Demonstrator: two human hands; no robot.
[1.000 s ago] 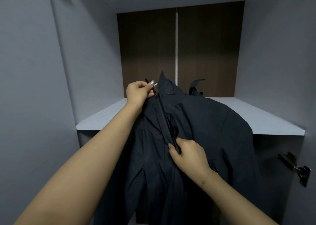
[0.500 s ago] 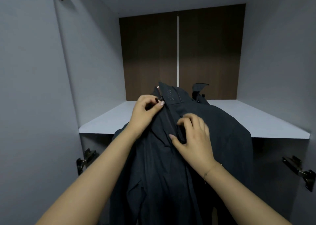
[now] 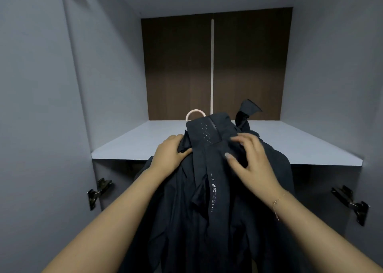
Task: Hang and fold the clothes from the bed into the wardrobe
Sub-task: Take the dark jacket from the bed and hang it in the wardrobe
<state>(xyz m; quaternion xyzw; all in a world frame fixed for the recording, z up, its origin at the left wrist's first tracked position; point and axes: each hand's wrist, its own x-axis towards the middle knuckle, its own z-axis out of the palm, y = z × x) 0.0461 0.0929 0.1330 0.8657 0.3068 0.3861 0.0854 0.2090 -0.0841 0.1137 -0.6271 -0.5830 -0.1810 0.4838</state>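
Jacket (image 3: 207, 200), dark navy and made of thin matte fabric, hangs in front of an open wardrobe, filling the lower middle of the head view; its stand-up collar (image 3: 207, 130) carries a patch of small pale dots, and a line of pale lettering runs down the front placket; a pale pink curved hanger hook (image 3: 194, 113) rises just behind the collar. The left hand (image 3: 172, 152) grips a bunched fold of cloth at the left side of the collar, fingers curled round it; the right hand (image 3: 251, 158) rests on the right side of the collar with fingers bent and fingertips pressing into the fabric, thumb stretched out across the front; a thin chain bracelet (image 3: 276, 204) circles the right wrist. Behind the jacket a smooth grey shelf (image 3: 132, 146) spans the wardrobe, and the garment hides its middle front edge; another dark piece of cloth (image 3: 247, 112) pokes up just behind the collar on the right; the back panel (image 3: 178, 69) is dark brown wood grain split by a pale vertical strip; grey side walls (image 3: 107, 65) flank it; black metal hinges (image 3: 99, 189) sit low on either side.
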